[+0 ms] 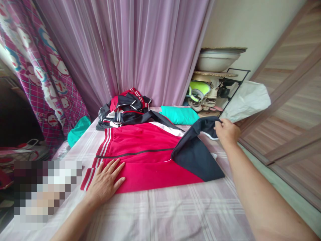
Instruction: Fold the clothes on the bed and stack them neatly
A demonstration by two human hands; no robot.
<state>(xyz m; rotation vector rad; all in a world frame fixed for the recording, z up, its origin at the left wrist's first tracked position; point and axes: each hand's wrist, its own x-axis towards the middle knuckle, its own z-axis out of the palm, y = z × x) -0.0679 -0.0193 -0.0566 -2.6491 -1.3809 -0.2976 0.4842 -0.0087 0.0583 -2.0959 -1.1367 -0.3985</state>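
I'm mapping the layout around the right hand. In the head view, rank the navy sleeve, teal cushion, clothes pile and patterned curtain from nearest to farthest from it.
From the right hand:
1. Navy sleeve, pinched in it.
2. Teal cushion, just beyond, to its left.
3. Clothes pile, farther left by the back curtain.
4. Patterned curtain, far left.

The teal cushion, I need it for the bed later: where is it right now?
In the head view the teal cushion lies at the bed's far end, right of the clothes pile, left of the shoe rack.

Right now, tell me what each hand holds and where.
Right hand pinches the jacket's navy sleeve near its cuff end, lifted. Left hand holds nothing, flat on the red jacket.
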